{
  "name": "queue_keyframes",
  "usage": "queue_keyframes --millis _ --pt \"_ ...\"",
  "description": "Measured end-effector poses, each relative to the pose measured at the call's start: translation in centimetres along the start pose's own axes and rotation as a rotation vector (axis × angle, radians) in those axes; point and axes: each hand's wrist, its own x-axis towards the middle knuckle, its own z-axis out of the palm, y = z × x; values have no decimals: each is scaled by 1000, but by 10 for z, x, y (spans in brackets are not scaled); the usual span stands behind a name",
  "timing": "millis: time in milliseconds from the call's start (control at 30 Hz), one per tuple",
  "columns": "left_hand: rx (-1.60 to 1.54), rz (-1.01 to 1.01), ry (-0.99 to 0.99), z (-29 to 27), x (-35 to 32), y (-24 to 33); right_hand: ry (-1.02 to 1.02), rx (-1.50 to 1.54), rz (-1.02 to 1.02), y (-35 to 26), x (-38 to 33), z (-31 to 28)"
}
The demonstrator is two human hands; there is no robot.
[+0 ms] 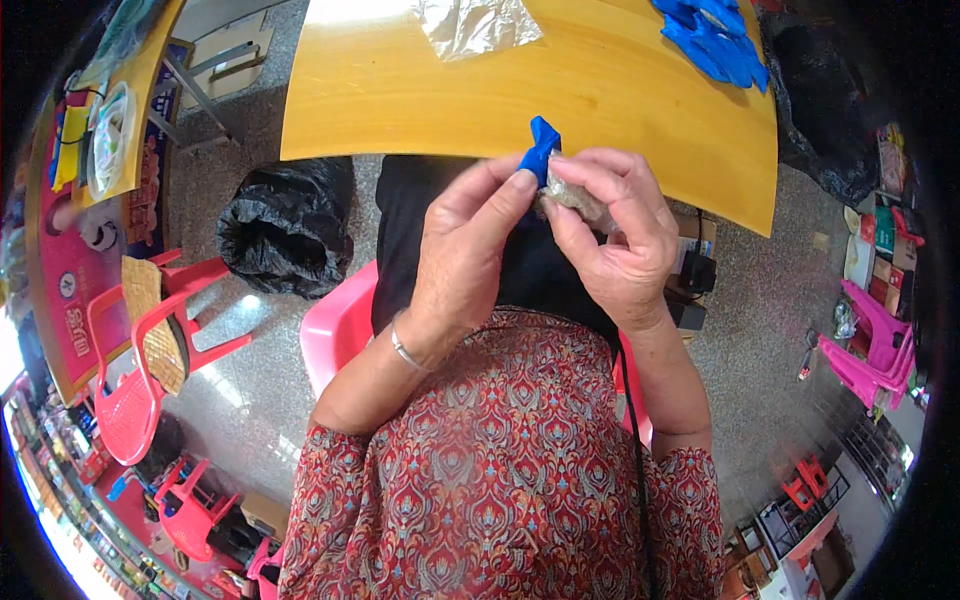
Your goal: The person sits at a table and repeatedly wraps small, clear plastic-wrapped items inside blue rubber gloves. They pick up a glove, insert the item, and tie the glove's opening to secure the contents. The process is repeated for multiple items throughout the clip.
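My left hand [462, 245] pinches a small blue piece of thin, soft material [541, 145] between thumb and fingertips, its twisted end sticking up. Close beside it, my right hand [630, 235] is closed on a crumpled, pale, see-through wad [576, 198] that looks like plastic film. The two hands nearly meet just short of the near edge of the yellow table [420, 115], above my lap. Whether the blue piece and the wad are joined cannot be made out. On the table's far right lies a heap of similar blue pieces [712, 45].
A clear plastic sheet or bag [478, 28] lies at the table's far middle. An open black bin bag [290, 230] stands on the floor to the left, another black bag [820, 110] at the right. Red chairs [150, 350] are at the left, purple stools [880, 350] at the right.
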Motion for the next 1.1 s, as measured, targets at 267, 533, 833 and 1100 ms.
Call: queue_keyframes --millis 267,533,833,1100 --pt "46 -111 -79 -12 20 16 -103 116 25 3 2 -4" --pt "-486 -221 23 -15 14 6 -201 0 -78 -2 6 -13" --pt "-467 -244 21 -8 10 11 -362 -81 -34 -8 14 -19" --pt "-438 -253 12 -5 10 10 -455 -16 58 -3 16 -25"
